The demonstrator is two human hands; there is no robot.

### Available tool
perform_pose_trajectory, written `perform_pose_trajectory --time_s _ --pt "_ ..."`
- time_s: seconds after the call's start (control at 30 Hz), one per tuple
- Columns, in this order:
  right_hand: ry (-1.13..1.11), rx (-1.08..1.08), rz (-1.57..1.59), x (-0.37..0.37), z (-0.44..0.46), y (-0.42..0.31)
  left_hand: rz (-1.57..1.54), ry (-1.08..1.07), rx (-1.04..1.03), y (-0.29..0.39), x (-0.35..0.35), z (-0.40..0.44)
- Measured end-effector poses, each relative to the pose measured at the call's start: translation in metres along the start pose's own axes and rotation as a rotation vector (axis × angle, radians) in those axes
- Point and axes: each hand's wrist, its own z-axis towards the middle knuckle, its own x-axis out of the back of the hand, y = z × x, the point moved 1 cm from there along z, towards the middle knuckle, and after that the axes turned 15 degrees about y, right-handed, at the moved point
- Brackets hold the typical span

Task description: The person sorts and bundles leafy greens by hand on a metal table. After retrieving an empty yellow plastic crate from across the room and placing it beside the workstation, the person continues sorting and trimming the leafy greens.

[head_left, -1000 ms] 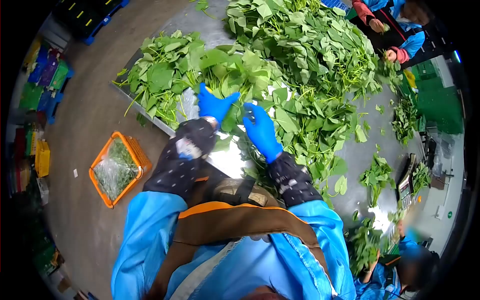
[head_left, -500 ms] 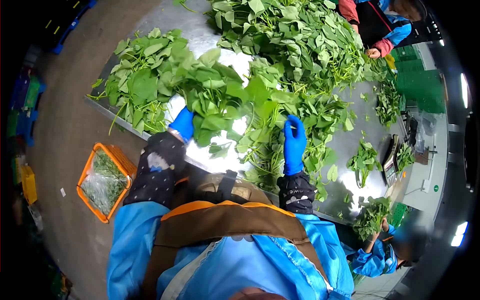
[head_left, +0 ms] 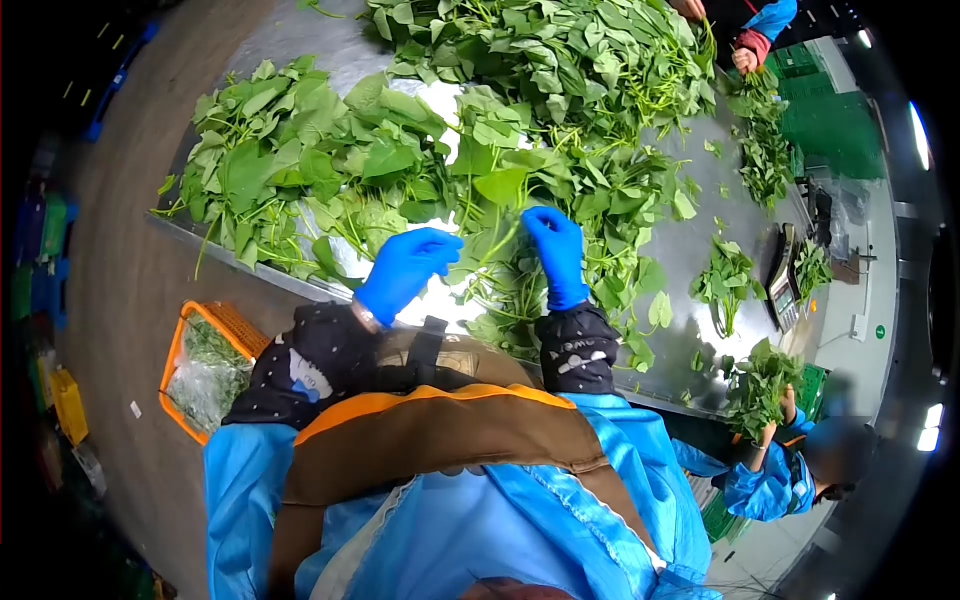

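Orange basket (head_left: 236,328) on the floor (head_left: 115,290) holds greens (head_left: 210,345) in a clear bag (head_left: 196,388), beside the table (head_left: 275,45) heaped with leafy stems (head_left: 320,150). Since half a second ago, the left hand (head_left: 410,272) has come nearer the right hand (head_left: 556,252). Left fingers loosely parted; the right's are bent, perhaps gripping a stem, though I cannot tell.

Partial lettering "ower" (head_left: 581,346) reads on the right cuff (head_left: 578,372) toward four o'clock, the green sign (head_left: 880,331) at three o'clock illegible.
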Motion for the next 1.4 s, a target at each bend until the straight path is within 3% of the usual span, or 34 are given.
perform_pose_trajectory --time_s 0.03,0.1,0.2,0.23,0.3,0.33,0.37,0.43,0.5,0.57,0.63,0.7,0.77,0.83,0.87,0.97,1.0,1.03,1.1,1.17,1.23,1.3,1.33,1.37,1.4 --pt "-0.011 -0.197 -0.013 0.012 0.002 -0.009 0.097 0.004 -0.053 0.0 -0.009 0.002" --pt "-0.047 -0.176 0.014 0.025 0.007 0.001 0.287 0.032 -0.208 -0.007 -0.018 0.009" --pt "-0.096 -0.262 -0.005 0.025 -0.008 -0.004 0.309 0.031 0.134 -0.018 -0.041 0.021" --pt "-0.097 -0.349 0.106 0.022 -0.016 -0.012 0.506 0.056 0.074 -0.031 -0.052 0.028" --pt "0.055 -0.23 0.105 0.025 -0.021 -0.003 0.559 -0.224 0.377 -0.036 -0.066 0.033" --pt "0.201 -0.073 0.038 0.03 -0.025 -0.002 0.557 -0.176 0.226 -0.041 -0.071 0.03" --pt "0.296 0.029 -0.097 0.044 -0.03 -0.003 0.752 -0.139 0.02 -0.053 -0.07 0.034" --pt "0.328 0.112 -0.163 0.048 -0.032 -0.007 1.07 -0.011 -0.308 -0.057 -0.077 0.033" --pt "0.205 0.042 -0.151 0.037 -0.028 -0.009 1.134 0.064 -0.365 -0.06 -0.089 0.033" --pt "0.221 0.039 -0.054 0.035 -0.021 -0.008 1.007 0.052 -0.396 -0.069 -0.089 0.045" --pt "0.265 0.052 -0.005 0.05 -0.03 -0.016 0.666 -0.022 -0.273 -0.055 -0.086 0.036" --pt "0.111 -0.165 -0.05 0.069 -0.036 -0.013 0.558 0.021 -0.326 -0.038 -0.081 0.016" --pt "-0.11 -0.323 0.162 0.068 -0.047 -0.028 0.478 0.024 -0.325 -0.034 -0.077 0.005" --pt "-0.266 -0.276 0.184 0.047 -0.055 -0.033 0.471 -0.008 -0.478 -0.03 -0.077 0.001" --pt "-0.331 -0.37 0.204 0.04 -0.057 -0.031 0.486 -0.012 -0.556 -0.028 -0.076 -0.001" --pt "-0.107 -0.389 0.275 0.034 -0.055 -0.017 0.378 -0.004 -0.626 -0.017 -0.075 -0.01" --pt "0.12 -0.281 0.422 0.034 -0.051 -0.02 0.319 0.003 -0.62 -0.028 -0.075 -0.01" --pt "0.222 -0.39 0.445 0.043 -0.036 -0.019 0.434 -0.03 -0.598 -0.031 -0.07 -0.012" --pt "0.151 -0.19 0.149 0.063 -0.015 -0.014 0.669 -0.112 -0.569 -0.037 -0.062 -0.015" --pt "0.064 -0.189 0.248 0.063 -0.026 -0.043 1.433 -0.274 -0.427 -0.01 -0.039 -0.014" --pt "0.012 -0.196 0.281 0.065 -0.041 -0.051 1.34 -0.355 -0.225 0.004 -0.025 -0.008" --pt "-0.029 -0.19 0.257 0.065 -0.048 -0.049 0.654 -0.107 -0.182 0.019 -0.029 -0.008" --pt "-0.083 -0.18 0.21 0.063 -0.054 -0.058 0.299 -0.126 -0.241 0.027 -0.041 -0.006" --pt "-0.101 -0.173 0.253 0.055 -0.06 -0.059 0.37 -0.15 -0.278 0.042 -0.054 -0.01" --pt "-0.167 -0.051 0.169 0.051 -0.063 -0.06 0.252 -0.209 -0.15 0.038 -0.062 -0.006"
